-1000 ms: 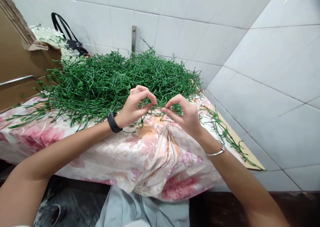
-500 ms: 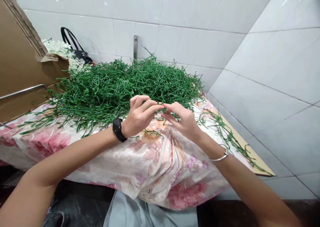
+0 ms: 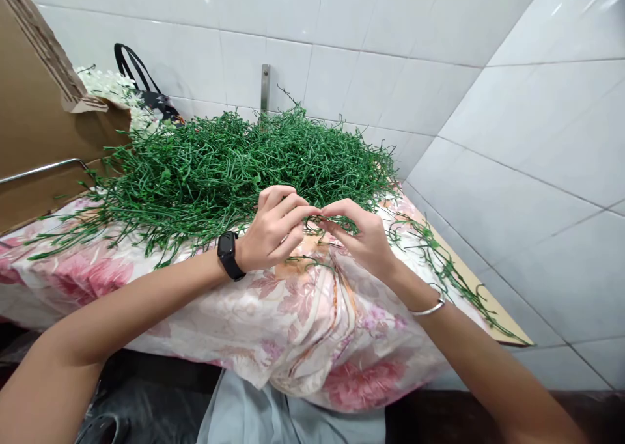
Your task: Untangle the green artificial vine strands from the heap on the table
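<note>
My left hand point(image 3: 277, 226), with a black watch at its wrist, pinches with thumb and forefinger in front of the pile. Its fingertips meet those of my right hand point(image 3: 359, 234), which is also closed in a pinch. Between them is a thin green artificial stem point(image 3: 312, 220), mostly hidden by the fingers. Just behind both hands rises a large heap of green artificial stems point(image 3: 209, 170). Below the fingers another loose green stem point(image 3: 312, 260) shows against the cloth. A silver bangle is on my right wrist.
A flowered tablecloth point(image 3: 195, 320) covers the table. Several stems point(image 3: 449, 268) lie along its right edge. To the left stands a cardboard box point(image 3: 58, 131), with white artificial flowers point(image 3: 110, 87) and a black-handled bag point(image 3: 159, 102) behind. White tiled walls point(image 3: 390, 27) close off back and right.
Both hands stay together at nearly the same spot. My right thumb and forefinger have drawn closer to the left fingertips. The view has shifted slightly.
</note>
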